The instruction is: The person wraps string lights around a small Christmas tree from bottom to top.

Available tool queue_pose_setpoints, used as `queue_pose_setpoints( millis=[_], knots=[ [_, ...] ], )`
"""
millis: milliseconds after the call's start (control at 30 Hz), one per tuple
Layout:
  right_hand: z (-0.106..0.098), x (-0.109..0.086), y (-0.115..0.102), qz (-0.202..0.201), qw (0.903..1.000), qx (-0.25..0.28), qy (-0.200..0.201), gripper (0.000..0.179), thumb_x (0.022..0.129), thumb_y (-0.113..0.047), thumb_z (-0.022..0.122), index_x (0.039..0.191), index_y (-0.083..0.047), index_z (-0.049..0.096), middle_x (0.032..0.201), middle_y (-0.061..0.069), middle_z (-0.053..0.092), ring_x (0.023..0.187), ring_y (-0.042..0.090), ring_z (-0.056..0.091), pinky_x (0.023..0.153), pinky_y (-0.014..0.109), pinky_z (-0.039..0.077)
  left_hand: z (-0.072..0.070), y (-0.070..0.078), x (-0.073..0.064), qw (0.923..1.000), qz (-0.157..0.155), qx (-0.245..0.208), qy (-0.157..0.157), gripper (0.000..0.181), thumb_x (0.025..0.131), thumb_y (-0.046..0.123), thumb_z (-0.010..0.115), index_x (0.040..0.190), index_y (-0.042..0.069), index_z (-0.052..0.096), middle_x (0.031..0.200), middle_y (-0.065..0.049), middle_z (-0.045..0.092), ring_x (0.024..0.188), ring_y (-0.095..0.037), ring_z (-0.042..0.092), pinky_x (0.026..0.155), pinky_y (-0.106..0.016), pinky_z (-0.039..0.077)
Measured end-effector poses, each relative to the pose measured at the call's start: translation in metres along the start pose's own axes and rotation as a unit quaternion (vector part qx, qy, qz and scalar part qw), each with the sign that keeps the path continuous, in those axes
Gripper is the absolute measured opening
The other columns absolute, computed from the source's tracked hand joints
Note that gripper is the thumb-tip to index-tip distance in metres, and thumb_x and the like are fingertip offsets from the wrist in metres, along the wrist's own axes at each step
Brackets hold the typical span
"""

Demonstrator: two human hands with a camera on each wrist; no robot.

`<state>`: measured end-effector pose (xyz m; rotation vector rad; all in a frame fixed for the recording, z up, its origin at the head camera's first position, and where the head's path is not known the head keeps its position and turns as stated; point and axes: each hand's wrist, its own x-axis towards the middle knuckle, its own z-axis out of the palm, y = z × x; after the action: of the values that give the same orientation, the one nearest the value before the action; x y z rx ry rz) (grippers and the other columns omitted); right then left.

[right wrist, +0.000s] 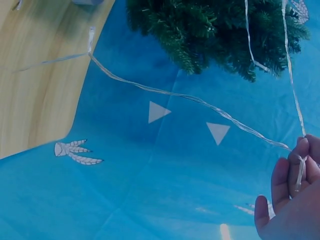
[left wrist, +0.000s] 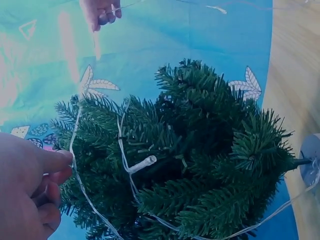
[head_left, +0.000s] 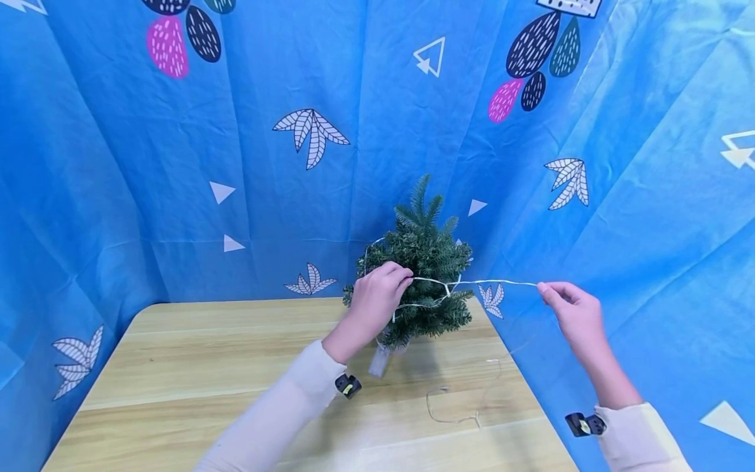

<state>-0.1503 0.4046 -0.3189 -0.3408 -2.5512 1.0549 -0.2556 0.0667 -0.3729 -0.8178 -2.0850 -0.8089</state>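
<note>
A small green artificial Christmas tree (head_left: 427,255) stands near the table's back right corner. Clear-wired string lights (head_left: 495,282) loop around its branches, with a bulb (left wrist: 143,164) showing among the needles in the left wrist view. My left hand (head_left: 380,292) pinches the wire in front of the tree between thumb and finger. Out to the right, past the table edge, my right hand (head_left: 575,318) pinches the same strand, which runs nearly level between both hands. In the right wrist view a bulb (right wrist: 300,174) lies against the right fingers, and the loose strand (right wrist: 200,101) trails toward the table.
The wooden table (head_left: 236,367) carries the loose end of the light wire (head_left: 451,419) at its right side. Near the tree's foot lies a whitish box-like piece (head_left: 379,362). A blue patterned cloth (head_left: 295,216) hangs close behind and at the right.
</note>
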Motion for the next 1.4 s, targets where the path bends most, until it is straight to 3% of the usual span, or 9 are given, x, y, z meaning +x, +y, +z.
queue_pose_setpoints(
  millis=[200, 400, 533, 667, 767, 933, 1067, 1233, 1400],
  knots=[
    [0.003, -0.006, -0.002, -0.003, 0.9999, -0.003, 0.014, 0.052, 0.099, -0.055, 0.055, 0.119, -0.009, 0.068, 0.099, -0.013, 0.062, 0.092, 0.014, 0.054, 0.068, 0.025, 0.047, -0.003, 0.016, 0.006, 0.9997, -0.004, -0.023, -0.009, 0.011, 0.093, 0.021, 0.075, 0.102, 0.017, 0.078, 0.097, 0.006, 0.073, 0.079, -0.01, 0.071, 0.062, -0.027, 0.056],
    [0.011, -0.014, -0.014, -0.02, 0.999, -0.002, 0.04, 0.049, 0.1, -0.051, 0.057, 0.117, -0.007, 0.07, 0.093, -0.014, 0.063, 0.087, 0.014, 0.055, 0.064, 0.024, 0.047, -0.005, 0.064, 0.033, 0.9941, 0.011, -0.075, -0.078, 0.015, 0.097, 0.029, 0.069, 0.108, 0.022, 0.077, 0.101, 0.011, 0.074, 0.075, -0.002, 0.065, 0.059, -0.015, 0.046],
    [0.014, -0.018, -0.023, -0.03, 0.9976, 0.001, 0.062, 0.046, 0.099, -0.048, 0.06, 0.113, -0.007, 0.073, 0.088, -0.017, 0.063, 0.084, 0.008, 0.057, 0.064, 0.022, 0.047, 0.009, 0.097, 0.055, 0.9833, 0.027, -0.1, -0.15, 0.018, 0.101, 0.032, 0.064, 0.112, 0.025, 0.076, 0.101, 0.014, 0.072, 0.074, 0.003, 0.057, 0.06, -0.01, 0.04],
    [0.014, -0.024, -0.032, -0.035, 0.9965, 0.009, 0.075, 0.042, 0.099, -0.047, 0.062, 0.112, -0.008, 0.074, 0.086, -0.019, 0.064, 0.083, 0.004, 0.057, 0.065, 0.021, 0.046, 0.03, 0.12, 0.07, 0.9648, 0.007, -0.138, -0.224, 0.023, 0.103, 0.032, 0.059, 0.121, 0.025, 0.073, 0.106, 0.014, 0.072, 0.072, 0.006, 0.053, 0.063, -0.009, 0.04],
    [0.013, -0.028, -0.037, -0.039, 0.9958, 0.019, 0.08, 0.041, 0.099, -0.046, 0.061, 0.112, -0.009, 0.074, 0.086, -0.015, 0.065, 0.076, 0.006, 0.055, 0.057, 0.024, 0.045, 0.043, 0.132, 0.078, 0.9549, 0.0, -0.152, -0.255, 0.026, 0.104, 0.032, 0.057, 0.125, 0.025, 0.071, 0.097, 0.013, 0.071, 0.062, 0.001, 0.049, 0.055, -0.013, 0.037],
    [0.01, -0.033, -0.04, -0.038, 0.9942, 0.039, 0.093, 0.04, 0.1, -0.045, 0.061, 0.111, -0.008, 0.073, 0.084, -0.016, 0.066, 0.073, 0.011, 0.052, 0.054, 0.026, 0.042, 0.056, 0.141, 0.086, 0.9558, 0.008, -0.137, -0.26, 0.025, 0.105, 0.029, 0.056, 0.123, 0.028, 0.073, 0.099, 0.013, 0.073, 0.058, -0.002, 0.046, 0.05, -0.017, 0.031],
    [0.008, -0.035, -0.04, -0.034, 0.9951, 0.034, 0.086, 0.04, 0.099, -0.045, 0.062, 0.113, -0.01, 0.074, 0.084, -0.021, 0.065, 0.082, 0.008, 0.055, 0.057, 0.026, 0.043, 0.062, 0.14, 0.088, 0.9592, 0.011, -0.13, -0.251, 0.022, 0.104, 0.029, 0.057, 0.117, 0.028, 0.076, 0.108, 0.015, 0.073, 0.067, 0.002, 0.052, 0.056, -0.013, 0.037],
    [0.005, -0.038, -0.039, -0.016, 0.9964, 0.037, 0.074, 0.041, 0.098, -0.049, 0.062, 0.113, -0.013, 0.073, 0.085, -0.019, 0.067, 0.067, 0.015, 0.047, 0.049, 0.032, 0.038, 0.071, 0.133, 0.093, 0.9604, 0.019, -0.146, -0.236, 0.021, 0.103, 0.028, 0.058, 0.112, 0.022, 0.077, 0.104, 0.012, 0.074, 0.072, 0.003, 0.056, 0.066, -0.009, 0.042],
    [0.005, -0.042, -0.04, 0.004, 0.9969, 0.056, 0.055, 0.045, 0.097, -0.05, 0.064, 0.116, -0.011, 0.073, 0.087, -0.02, 0.068, 0.078, 0.013, 0.052, 0.059, 0.029, 0.041, 0.071, 0.129, 0.105, 0.9527, -0.016, -0.178, -0.246, 0.022, 0.103, 0.026, 0.058, 0.113, 0.019, 0.077, 0.103, 0.01, 0.074, 0.067, -0.001, 0.055, 0.066, -0.011, 0.044]
  ],
)
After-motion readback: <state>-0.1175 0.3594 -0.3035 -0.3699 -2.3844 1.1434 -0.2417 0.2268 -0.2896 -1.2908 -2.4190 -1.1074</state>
